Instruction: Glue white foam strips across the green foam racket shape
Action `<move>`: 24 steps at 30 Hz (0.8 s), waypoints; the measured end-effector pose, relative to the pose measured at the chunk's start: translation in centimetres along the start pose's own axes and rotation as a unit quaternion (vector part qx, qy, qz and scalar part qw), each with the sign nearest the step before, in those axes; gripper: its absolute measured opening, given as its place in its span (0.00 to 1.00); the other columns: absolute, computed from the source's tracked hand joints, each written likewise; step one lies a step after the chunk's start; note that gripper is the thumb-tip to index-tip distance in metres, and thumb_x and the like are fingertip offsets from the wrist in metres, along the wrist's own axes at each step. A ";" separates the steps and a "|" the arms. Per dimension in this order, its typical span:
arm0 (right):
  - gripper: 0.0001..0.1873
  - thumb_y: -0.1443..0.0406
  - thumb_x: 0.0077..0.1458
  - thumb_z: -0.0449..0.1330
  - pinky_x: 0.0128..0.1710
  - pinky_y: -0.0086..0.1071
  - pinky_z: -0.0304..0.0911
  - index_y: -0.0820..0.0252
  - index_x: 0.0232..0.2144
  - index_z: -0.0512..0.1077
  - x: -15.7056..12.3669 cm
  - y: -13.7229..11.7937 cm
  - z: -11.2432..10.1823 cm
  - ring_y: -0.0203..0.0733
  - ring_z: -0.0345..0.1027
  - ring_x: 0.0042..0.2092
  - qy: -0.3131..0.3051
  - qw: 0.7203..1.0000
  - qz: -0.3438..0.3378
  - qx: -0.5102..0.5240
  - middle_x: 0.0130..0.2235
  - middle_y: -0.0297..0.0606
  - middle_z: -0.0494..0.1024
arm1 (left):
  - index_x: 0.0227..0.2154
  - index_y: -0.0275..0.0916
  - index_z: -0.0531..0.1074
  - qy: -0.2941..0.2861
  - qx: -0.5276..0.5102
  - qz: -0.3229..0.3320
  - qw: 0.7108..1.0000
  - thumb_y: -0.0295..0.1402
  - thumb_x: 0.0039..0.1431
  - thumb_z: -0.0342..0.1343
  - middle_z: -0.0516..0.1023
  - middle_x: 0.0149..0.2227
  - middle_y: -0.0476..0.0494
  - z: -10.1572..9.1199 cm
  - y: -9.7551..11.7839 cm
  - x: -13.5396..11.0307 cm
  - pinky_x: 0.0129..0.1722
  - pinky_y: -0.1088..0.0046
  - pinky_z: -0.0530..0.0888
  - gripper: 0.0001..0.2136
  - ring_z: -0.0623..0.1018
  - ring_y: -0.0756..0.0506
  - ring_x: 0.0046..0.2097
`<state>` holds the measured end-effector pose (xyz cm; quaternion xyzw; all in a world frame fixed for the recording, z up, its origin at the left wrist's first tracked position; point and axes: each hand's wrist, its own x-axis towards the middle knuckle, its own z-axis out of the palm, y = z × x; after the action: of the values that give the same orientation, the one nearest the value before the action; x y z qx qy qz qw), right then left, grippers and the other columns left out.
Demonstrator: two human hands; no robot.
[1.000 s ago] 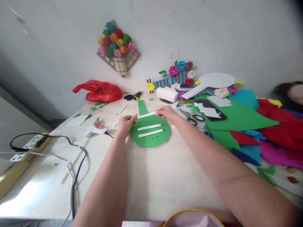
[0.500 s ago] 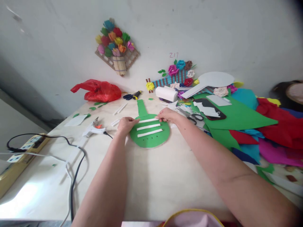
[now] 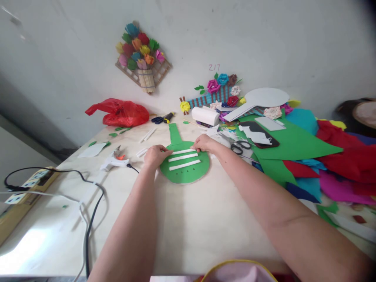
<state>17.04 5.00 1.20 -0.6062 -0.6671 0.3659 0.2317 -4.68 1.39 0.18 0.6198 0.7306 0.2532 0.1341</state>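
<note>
A green guitar-shaped cutout lies flat on the table, its round body near me and its neck pointing away. Across the body run two white strips, the middle strip and the near strip; small dark dots show below them. A third, far white strip is pinched at its ends. My left hand is closed on its left end, and my right hand is closed on its right end. Whether this strip touches the green surface, I cannot tell.
To the left are a glue gun, a power strip with cords, and loose white strips. Behind lie pliers and a red plastic bag. Scissors, a phone and coloured sheets crowd the right.
Both hands have shifted the far strip slightly toward me, nearer the middle strip. The whole view has drifted a little; the grip at both ends is unchanged.
</note>
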 end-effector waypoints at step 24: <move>0.06 0.72 0.36 0.65 0.14 0.21 0.47 0.65 0.19 0.70 -0.3 0.1 0.0 0.25 0.53 0.14 -0.029 0.996 -0.057 0.057 0.11 0.26 0.64 | 0.23 0.43 0.73 0.013 0.024 0.006 1.000 0.49 0.38 0.56 0.75 0.25 0.46 0.0 0.3 -0.4 0.25 0.74 0.59 0.15 0.71 0.46 0.29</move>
<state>17.17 4.72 1.15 -0.5417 -0.6852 0.4072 0.2670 -4.34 1.02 0.26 0.6240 0.7342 0.2447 0.1083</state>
